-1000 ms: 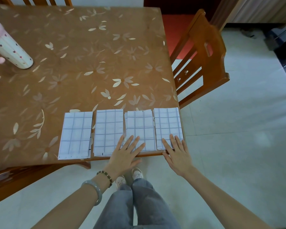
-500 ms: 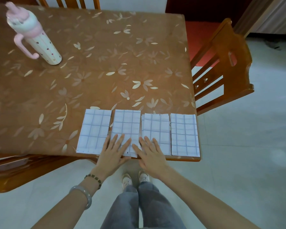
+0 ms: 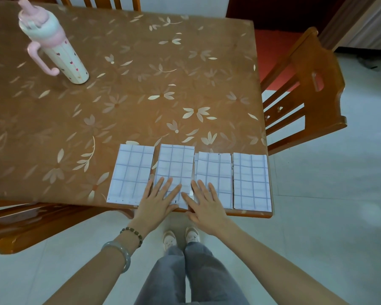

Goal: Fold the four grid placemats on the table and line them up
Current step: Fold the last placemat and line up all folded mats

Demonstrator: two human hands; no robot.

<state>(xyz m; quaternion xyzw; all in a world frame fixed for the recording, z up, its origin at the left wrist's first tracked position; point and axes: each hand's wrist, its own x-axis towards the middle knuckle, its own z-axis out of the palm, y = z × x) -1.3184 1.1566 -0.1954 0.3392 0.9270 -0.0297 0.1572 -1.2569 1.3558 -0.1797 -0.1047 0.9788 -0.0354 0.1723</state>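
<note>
Several folded white placemats with a blue grid lie side by side along the table's near edge: the leftmost mat (image 3: 131,172), the second mat (image 3: 175,164), the third mat (image 3: 213,170) and the rightmost mat (image 3: 251,179). My left hand (image 3: 157,200) lies flat with spread fingers on the near end of the second mat. Flat on the near end of the third mat, beside it, rests my right hand (image 3: 204,202). Neither hand grips anything.
A pink and white bottle (image 3: 55,49) with a handle stands at the far left of the brown flowered table (image 3: 141,84). A wooden chair (image 3: 306,89) stands to the right of the table, another chair (image 3: 31,223) at the near left.
My left hand moved from the third mat to the second, and my right hand from the rightmost mat to the third. The view shifted, bringing the bottle into sight.
</note>
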